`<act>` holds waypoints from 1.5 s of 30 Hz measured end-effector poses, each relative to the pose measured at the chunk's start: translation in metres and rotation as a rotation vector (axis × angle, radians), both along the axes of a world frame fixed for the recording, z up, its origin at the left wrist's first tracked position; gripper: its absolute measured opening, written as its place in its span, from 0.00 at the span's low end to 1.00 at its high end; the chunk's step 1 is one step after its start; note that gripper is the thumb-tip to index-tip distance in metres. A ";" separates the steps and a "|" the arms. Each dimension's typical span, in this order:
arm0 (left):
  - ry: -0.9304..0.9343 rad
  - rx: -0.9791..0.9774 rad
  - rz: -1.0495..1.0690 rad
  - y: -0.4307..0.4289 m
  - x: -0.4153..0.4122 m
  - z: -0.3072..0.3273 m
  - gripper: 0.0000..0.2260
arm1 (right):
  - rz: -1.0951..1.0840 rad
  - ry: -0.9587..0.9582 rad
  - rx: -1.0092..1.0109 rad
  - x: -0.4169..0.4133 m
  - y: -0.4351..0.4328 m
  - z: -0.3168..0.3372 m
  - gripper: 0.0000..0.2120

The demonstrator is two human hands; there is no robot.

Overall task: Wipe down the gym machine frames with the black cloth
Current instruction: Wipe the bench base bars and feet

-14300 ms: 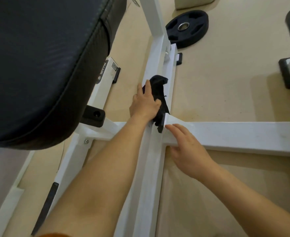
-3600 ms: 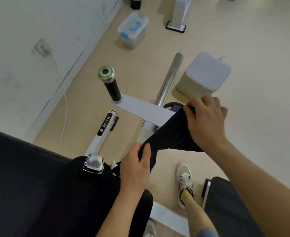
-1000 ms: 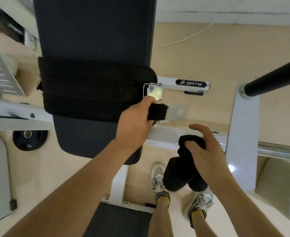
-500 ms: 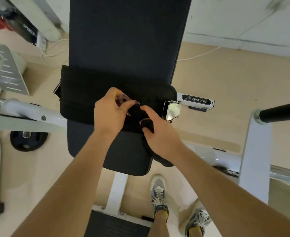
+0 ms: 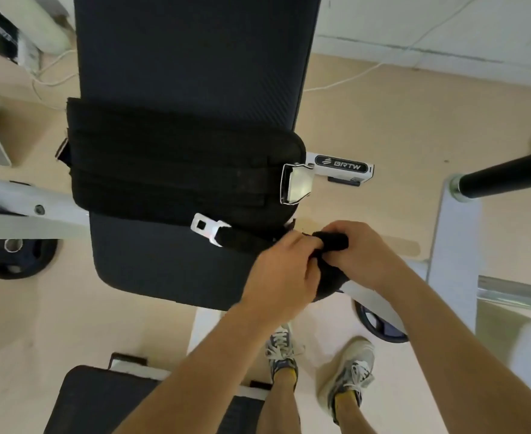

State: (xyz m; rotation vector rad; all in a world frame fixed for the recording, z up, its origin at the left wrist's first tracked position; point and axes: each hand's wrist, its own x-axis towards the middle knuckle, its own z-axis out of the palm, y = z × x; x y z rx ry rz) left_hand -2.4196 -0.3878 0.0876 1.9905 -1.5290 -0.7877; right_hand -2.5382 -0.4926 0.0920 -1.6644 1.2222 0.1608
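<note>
Half a second ago the left hand (image 5: 281, 270) was up on the belt with the metal strap tongue (image 5: 206, 228) at its fingers. Now the tongue lies loose on the black pad (image 5: 164, 261), and both hands meet at the pad's right edge. The black cloth (image 5: 331, 241) is bunched between them, with the left fingers curled into its lower fold and the right hand (image 5: 370, 255) clamped round the top roll (no wiping contact yet, as far as shows). With the strap released and the cloth regathered just above the white frame bar (image 5: 364, 297), a fresh wipe of the frame looks ready to start.
</note>
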 end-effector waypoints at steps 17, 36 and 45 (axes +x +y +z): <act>-0.562 0.248 -0.185 0.019 -0.029 -0.093 0.26 | 0.350 0.412 -0.436 0.020 0.016 -0.127 0.13; -0.533 0.163 -0.437 -0.034 -0.046 -0.127 0.19 | 0.291 0.816 -0.300 -0.029 0.049 -0.093 0.43; -0.767 0.225 -0.251 0.014 -0.032 -0.137 0.30 | 0.349 0.524 -0.439 0.006 0.070 -0.099 0.34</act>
